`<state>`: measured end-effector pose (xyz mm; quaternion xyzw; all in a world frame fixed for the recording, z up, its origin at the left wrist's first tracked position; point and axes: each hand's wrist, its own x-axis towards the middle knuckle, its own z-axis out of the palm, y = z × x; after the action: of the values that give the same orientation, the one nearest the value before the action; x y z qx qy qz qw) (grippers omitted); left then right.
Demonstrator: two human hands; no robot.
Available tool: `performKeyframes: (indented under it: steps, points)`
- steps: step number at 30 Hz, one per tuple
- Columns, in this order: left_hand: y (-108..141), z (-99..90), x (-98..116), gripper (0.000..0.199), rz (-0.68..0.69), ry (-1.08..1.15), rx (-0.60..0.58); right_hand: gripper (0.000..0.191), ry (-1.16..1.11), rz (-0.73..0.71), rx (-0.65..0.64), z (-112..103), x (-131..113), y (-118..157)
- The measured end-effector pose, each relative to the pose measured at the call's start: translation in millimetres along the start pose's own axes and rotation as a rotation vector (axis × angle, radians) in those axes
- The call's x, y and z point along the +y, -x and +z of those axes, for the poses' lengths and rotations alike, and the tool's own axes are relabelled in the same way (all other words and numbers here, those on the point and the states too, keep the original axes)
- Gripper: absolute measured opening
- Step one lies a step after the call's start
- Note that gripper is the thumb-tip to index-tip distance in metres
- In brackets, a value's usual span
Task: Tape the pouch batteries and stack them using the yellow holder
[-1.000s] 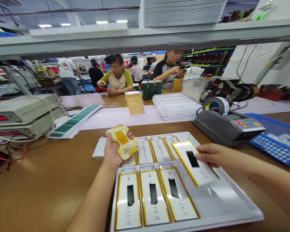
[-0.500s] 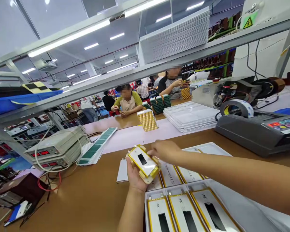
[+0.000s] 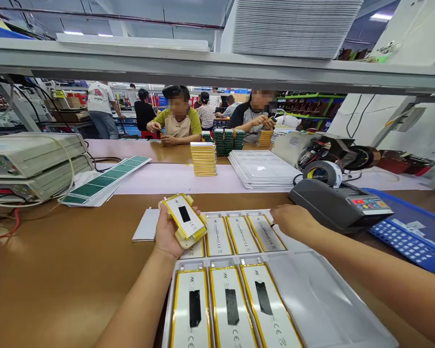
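A yellow-edged pouch battery cell (image 3: 184,217) is clamped by the curled fingers of the left hand (image 3: 168,233), lower centre. The right hand (image 3: 293,220), fingers loosely together and empty, is placed just beside a row of cells (image 3: 242,235) in a white tray (image 3: 326,299).

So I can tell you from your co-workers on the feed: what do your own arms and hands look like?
The left hand and right hand are bare, with no gloves, rings or watch visible. The forearms are bare too; no sleeve shows before the frame edge.
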<state>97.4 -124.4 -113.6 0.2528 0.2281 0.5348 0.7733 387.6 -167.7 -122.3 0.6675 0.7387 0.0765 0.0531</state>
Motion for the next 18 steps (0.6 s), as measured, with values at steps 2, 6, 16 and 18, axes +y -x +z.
performKeyframes:
  steps: [2,6,16,18]
  points:
    - [0.6,0.7,0.2,0.058,0.016,-0.002,0.007,0.024,0.003,-0.008,0.013,1.5,0.8,-1.4]
    - [0.8,1.8,0.3,0.060,0.012,-0.007,0.054,0.022,-0.059,0.043,-0.020,2.6,0.8,-4.6]
    - [-1.0,0.2,-0.5,0.057,0.015,0.012,0.026,0.041,-0.425,0.139,-0.194,10.3,8.3,-17.9]
    - [-0.4,0.0,-0.3,0.056,0.017,0.017,0.029,0.041,-0.679,0.150,-0.280,12.7,8.5,-17.5]
